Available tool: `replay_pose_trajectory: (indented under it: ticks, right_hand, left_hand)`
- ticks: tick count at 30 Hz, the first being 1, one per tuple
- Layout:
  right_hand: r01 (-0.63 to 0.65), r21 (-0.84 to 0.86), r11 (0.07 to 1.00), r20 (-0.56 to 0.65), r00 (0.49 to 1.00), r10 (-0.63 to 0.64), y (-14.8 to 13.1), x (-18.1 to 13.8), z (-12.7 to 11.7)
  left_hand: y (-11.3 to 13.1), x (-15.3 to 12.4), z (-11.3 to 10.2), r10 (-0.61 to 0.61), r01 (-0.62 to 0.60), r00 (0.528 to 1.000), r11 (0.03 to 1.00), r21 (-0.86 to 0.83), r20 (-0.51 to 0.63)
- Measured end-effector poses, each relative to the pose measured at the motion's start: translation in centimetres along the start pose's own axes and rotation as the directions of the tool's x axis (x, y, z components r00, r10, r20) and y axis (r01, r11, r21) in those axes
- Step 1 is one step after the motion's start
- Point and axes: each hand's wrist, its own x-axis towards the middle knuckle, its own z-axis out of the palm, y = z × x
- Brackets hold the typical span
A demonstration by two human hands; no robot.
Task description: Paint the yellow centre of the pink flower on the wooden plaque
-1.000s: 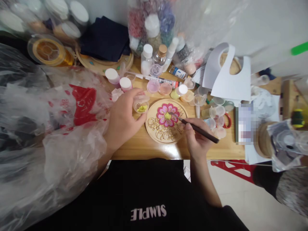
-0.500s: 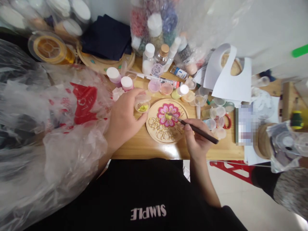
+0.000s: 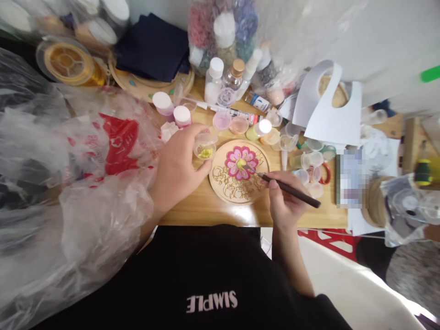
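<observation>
My left hand (image 3: 180, 167) grips a small clear plastic cup (image 3: 205, 146) between thumb and fingers, with yellow-green material inside. Right of it, a round wooden disc (image 3: 220, 194) lies on the table, bearing a pink flower (image 3: 233, 169) with a yellow-green centre and curling gold outlines. My right hand (image 3: 286, 201) is closed round the dark handle of a thin metal-tipped spatula (image 3: 299, 194). Its tip is at the lower right edge of the flower's centre; whether it touches is too fine to tell.
Small open cups (image 3: 239, 124), white-capped jars (image 3: 163, 103) and bottles (image 3: 233, 75) line the far side. Crumpled plastic bags (image 3: 110, 206) crowd the left. Towards the right are a curved white paper cutout (image 3: 343, 114), a phone-like blurred object (image 3: 351, 178) and several stacked cups (image 3: 314, 160).
My right hand and the spatula have moved slightly right, and the tip has shifted from the flower centre's middle towards its edge. My left hand keeps hold of the cup.
</observation>
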Motion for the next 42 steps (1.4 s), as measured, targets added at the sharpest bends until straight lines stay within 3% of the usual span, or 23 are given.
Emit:
replay_pose_trajectory:
  ticks: [19, 42]
  right_hand:
    - [-0.055, -0.041, 0.998, -0.020, 0.998, 0.054, 0.11, -0.03, 0.44]
    - [0.006, -0.038, 0.999, 0.025, 1.000, -0.005, -0.32, 0.33, 0.55]
  left_hand:
    - [0.09, -0.03, -0.03, -0.020, 0.020, 1.000, 1.000, -0.001, 0.019]
    - [0.13, -0.02, -0.10, -0.020, 0.020, 0.999, 1.000, -0.011, 0.025]
